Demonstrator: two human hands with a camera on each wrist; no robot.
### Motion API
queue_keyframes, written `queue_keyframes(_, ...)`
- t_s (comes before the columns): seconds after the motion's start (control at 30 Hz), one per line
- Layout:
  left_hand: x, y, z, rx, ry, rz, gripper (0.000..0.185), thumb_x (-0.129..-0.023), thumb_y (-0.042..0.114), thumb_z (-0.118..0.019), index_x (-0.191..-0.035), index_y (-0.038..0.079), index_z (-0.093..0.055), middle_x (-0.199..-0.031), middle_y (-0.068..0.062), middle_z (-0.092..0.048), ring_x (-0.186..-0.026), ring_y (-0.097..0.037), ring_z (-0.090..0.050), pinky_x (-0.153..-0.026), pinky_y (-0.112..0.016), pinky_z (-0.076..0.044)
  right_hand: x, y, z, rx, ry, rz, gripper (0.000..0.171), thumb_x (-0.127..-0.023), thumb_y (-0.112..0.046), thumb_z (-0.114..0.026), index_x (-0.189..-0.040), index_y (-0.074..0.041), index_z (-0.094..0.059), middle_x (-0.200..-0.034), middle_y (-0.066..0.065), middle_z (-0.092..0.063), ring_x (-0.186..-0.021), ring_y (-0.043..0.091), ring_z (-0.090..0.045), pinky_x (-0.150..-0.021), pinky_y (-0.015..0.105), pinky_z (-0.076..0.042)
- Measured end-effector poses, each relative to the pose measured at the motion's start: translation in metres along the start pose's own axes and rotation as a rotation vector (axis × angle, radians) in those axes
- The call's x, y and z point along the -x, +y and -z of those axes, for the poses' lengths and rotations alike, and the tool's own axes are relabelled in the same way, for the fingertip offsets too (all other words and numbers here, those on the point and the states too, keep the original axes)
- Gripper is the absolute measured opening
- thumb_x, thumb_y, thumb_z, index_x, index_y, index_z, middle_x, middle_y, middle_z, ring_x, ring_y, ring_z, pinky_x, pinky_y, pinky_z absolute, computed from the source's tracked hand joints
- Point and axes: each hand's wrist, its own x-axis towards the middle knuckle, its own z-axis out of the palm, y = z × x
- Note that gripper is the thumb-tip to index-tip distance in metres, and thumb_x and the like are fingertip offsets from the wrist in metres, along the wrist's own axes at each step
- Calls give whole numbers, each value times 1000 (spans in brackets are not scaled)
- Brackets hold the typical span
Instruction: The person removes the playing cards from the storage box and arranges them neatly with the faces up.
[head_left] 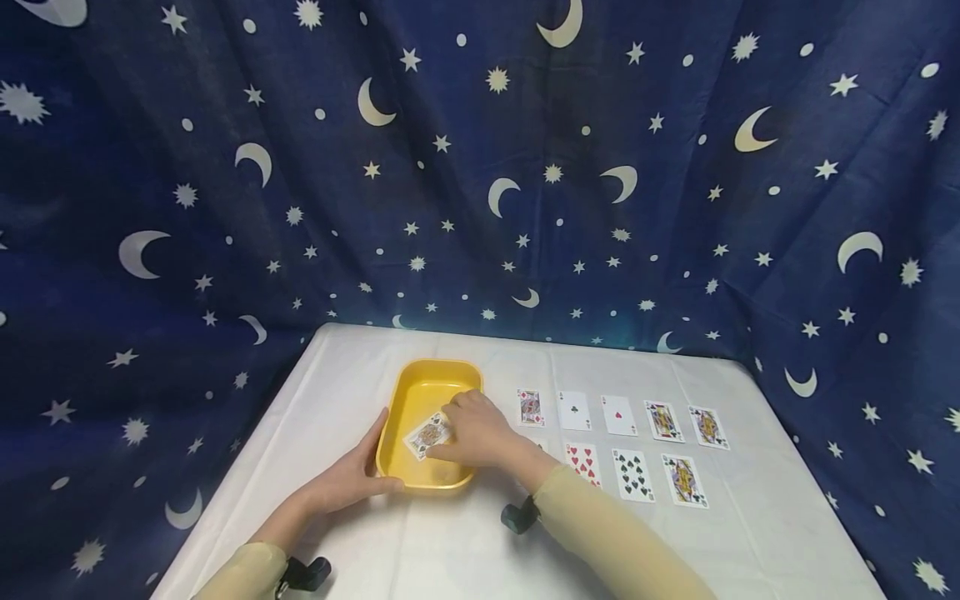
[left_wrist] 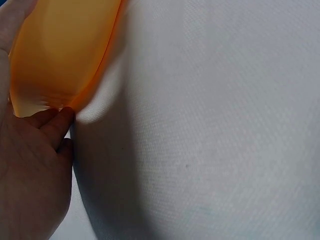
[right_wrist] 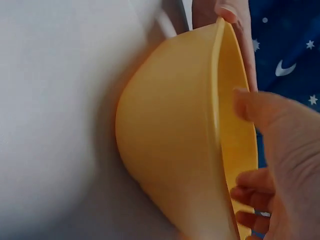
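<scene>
A white tablecloth [head_left: 360, 533] covers the table before a blue star-and-moon curtain [head_left: 150, 167]. The left hand [head_left: 352, 479] grips the yellow tray's [head_left: 416, 392] near-left rim. The right hand [head_left: 476, 429] pinches a face card [head_left: 426, 435] over the tray. 8 playing cards [head_left: 633, 475] lie face-up to the right.

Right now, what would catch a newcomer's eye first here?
The yellow tray on the white table, steadied by the left hand while the right hand holds a playing card over it. To its right lie rows of face-up cards, before a blue moon-and-star curtain.
</scene>
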Motion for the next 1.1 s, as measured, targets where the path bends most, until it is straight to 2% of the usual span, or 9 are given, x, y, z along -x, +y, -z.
queue_keyframes(0.07, -1, 0, 0, -4, -1, -3, 122, -85, 41, -84, -165, 29, 6, -172, -3, 3, -156, -29, -1, -122, -57, -9, -5, -3, -5, 67, -27, -2, 70, -85, -67, -69, -124, -9, -69, -106, 1, -58, -109, 21, -50, -108, 36, -39)
queue_keyframes(0.2, -1, 0, -1, -6, 1, -5, 122, -84, 41, -84, -165, 29, 6, -172, -2, 3, -156, -29, -1, -122, -57, -8, -9, -11, -10, 139, -96, -16, 70, -87, -66, -68, -129, -10, -67, -110, 4, -64, -112, 24, -55, -112, 41, -37)
queue_keyframes(0.37, -1, 1, 0, -7, -3, -5, 122, -85, 41, -84, -165, 29, 7, -172, -2, 3, -156, -28, -1, -123, -56, -8, -6, -21, -12, 165, -169, -9, 63, -90, -62, -66, -136, -20, -66, -119, 4, -64, -109, 24, -57, -104, 42, -43)
queue_keyframes(0.47, 0, 3, 0, -4, -3, -1, 122, -85, 41, -84, -165, 28, 7, -172, -2, 4, -156, -28, -1, -123, -56, -8, -5, -26, -12, 183, -215, -1, 64, -89, -61, -65, -143, -27, -62, -130, 3, -61, -113, 24, -56, -102, 42, -44)
queue_keyframes(0.7, 1, 5, 1, -6, -3, 3, 123, -85, 41, -84, -165, 27, 8, -172, -2, 4, -156, -27, -1, -123, -55, -9, -6, -30, -14, 232, -310, 13, 66, -92, -61, -64, -150, -32, -54, -151, -4, -51, -132, 25, -50, -116, 49, -34)
queue_keyframes(0.87, 1, 4, 1, -3, 1, -7, 123, -85, 40, -84, -165, 27, 7, -172, -2, 4, -156, -27, -2, -123, -55, -9, -7, -27, -17, 263, -303, 59, 62, -96, -51, -61, -152, -28, -51, -155, -5, -47, -138, 25, -48, -120, 52, -29)
queue_keyframes(1.0, 1, 4, 1, -1, -1, -12, 122, -85, 40, -84, -165, 26, 7, -172, -2, 4, -156, -27, -3, -123, -55, -10, -8, -25, -18, 244, -263, 75, 56, -94, -45, -64, -147, -28, -56, -148, -3, -53, -133, 25, -52, -118, 53, -31)
queue_keyframes(1.1, 2, 4, 2, -4, -1, -8, 123, -85, 40, -84, -165, 26, 7, -172, -2, 3, -156, -27, -3, -123, -55, -10, -8, -24, -19, 237, -260, 71, 59, -92, -49, -67, -147, -31, -57, -143, -1, -56, -128, 24, -53, -118, 52, -32)
